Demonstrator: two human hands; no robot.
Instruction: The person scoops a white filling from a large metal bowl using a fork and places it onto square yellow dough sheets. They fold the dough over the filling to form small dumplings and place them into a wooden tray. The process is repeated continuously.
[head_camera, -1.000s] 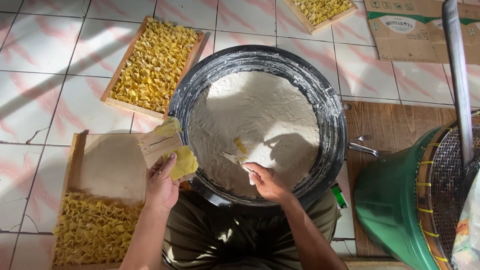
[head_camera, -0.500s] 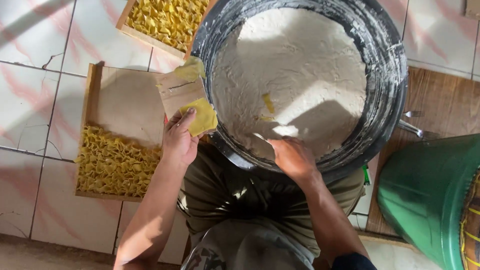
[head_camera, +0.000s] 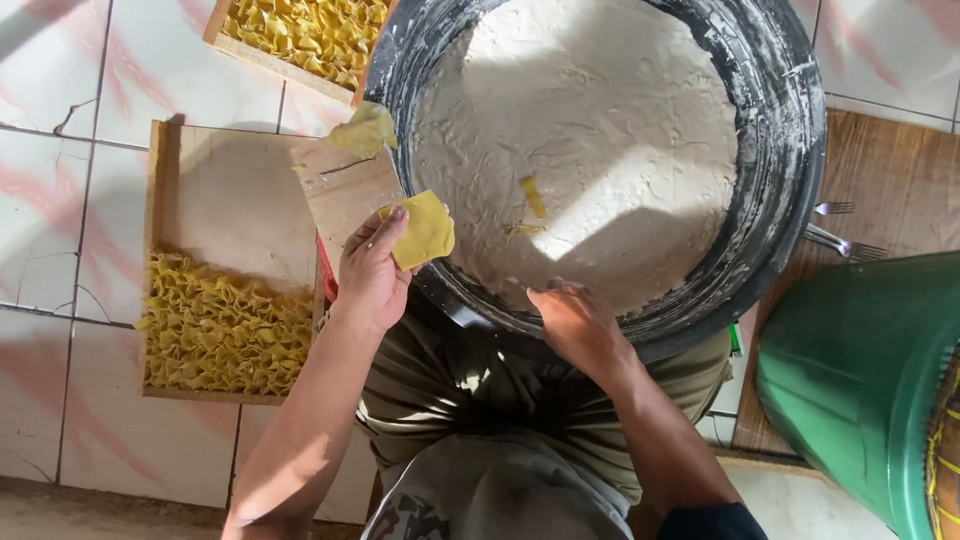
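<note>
My left hand (head_camera: 372, 272) holds a thin yellow dough sheet (head_camera: 425, 230) at the near-left rim of a big round black pan (head_camera: 790, 170) filled with white flour (head_camera: 590, 130). My right hand (head_camera: 572, 322) rests on the flour at the pan's near edge, fingers curled; whether it holds anything is hidden. Two small yellow dough scraps (head_camera: 533, 195) lie on the flour. A small wooden board (head_camera: 345, 195) with another yellow dough piece (head_camera: 366, 130) leans beside the pan.
A wooden tray (head_camera: 225, 195) at my left holds several folded yellow dough pieces (head_camera: 225, 325) in its near half. A second filled tray (head_camera: 300, 35) lies beyond it. A green container (head_camera: 860, 380) stands at right, with forks (head_camera: 840, 240) on a wooden board (head_camera: 890, 170). Tiled floor.
The view has moved closer and downward. My left hand has lifted the yellow sheet slightly toward the pan rim. My right hand has slid to the pan's near edge.
</note>
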